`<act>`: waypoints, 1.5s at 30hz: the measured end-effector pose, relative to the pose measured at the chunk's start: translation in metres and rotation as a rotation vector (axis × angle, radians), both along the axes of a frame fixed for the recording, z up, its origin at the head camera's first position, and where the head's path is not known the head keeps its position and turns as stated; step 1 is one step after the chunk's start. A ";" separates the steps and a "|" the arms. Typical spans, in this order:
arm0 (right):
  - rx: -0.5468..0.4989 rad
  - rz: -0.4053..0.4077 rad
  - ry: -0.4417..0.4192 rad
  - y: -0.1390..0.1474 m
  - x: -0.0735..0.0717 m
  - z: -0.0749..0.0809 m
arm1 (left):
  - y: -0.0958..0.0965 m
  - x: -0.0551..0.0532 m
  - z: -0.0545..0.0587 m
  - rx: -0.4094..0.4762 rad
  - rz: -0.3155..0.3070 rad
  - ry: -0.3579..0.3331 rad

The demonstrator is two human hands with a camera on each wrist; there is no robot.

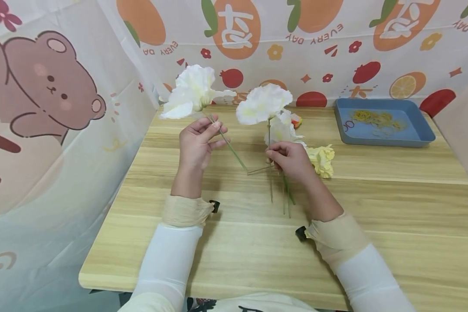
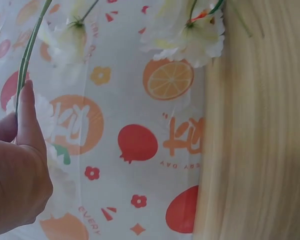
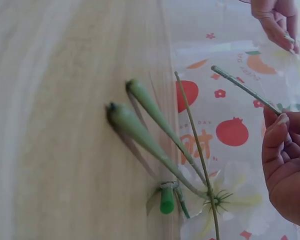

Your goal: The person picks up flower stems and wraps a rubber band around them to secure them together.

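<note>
My left hand (image 1: 196, 145) pinches the green stem (image 1: 234, 151) of a white artificial flower (image 1: 194, 91) between thumb and fingers, the bloom leaning up and left. That stem slants down to the right, its lower end meeting a short stick-like stem piece (image 1: 259, 170) that reaches toward my right hand (image 1: 292, 160). The right fingertips pinch a thin stem (image 3: 245, 90), whose free end juts out in the right wrist view. Above the right hand stands a second white flower (image 1: 263, 104). Behind it, partly hidden, lie another white flower (image 1: 282, 128) and a yellow flower (image 1: 323, 160).
A blue tray (image 1: 425, 138) holding a pile of yellow rubber bands (image 1: 378, 120) stands at the back right. A small red-orange item (image 1: 296, 120) lies by the flowers. Printed fabric (image 1: 234, 78) hangs along the table's back edge.
</note>
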State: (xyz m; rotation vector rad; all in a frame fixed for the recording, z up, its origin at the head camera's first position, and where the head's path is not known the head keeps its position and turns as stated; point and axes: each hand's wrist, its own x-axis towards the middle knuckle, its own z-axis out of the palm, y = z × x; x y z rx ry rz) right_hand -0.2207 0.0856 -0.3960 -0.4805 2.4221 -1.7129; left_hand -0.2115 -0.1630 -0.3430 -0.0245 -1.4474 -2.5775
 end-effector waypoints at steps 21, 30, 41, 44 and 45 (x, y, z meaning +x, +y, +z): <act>-0.333 0.064 0.041 -0.007 0.025 0.032 | 0.024 0.003 -0.008 -0.169 -0.059 -0.082; -0.237 0.137 -0.023 -0.010 0.028 0.030 | 0.027 0.004 -0.007 -0.204 -0.031 -0.064; -0.228 0.113 -0.011 -0.011 0.028 0.027 | 0.043 0.012 -0.007 -0.388 -0.080 -0.067; -0.222 0.096 -0.003 -0.011 0.028 0.027 | 0.048 0.013 -0.008 -0.427 -0.094 -0.070; -0.220 0.090 -0.001 -0.011 0.028 0.027 | 0.049 0.014 -0.008 -0.435 -0.098 -0.073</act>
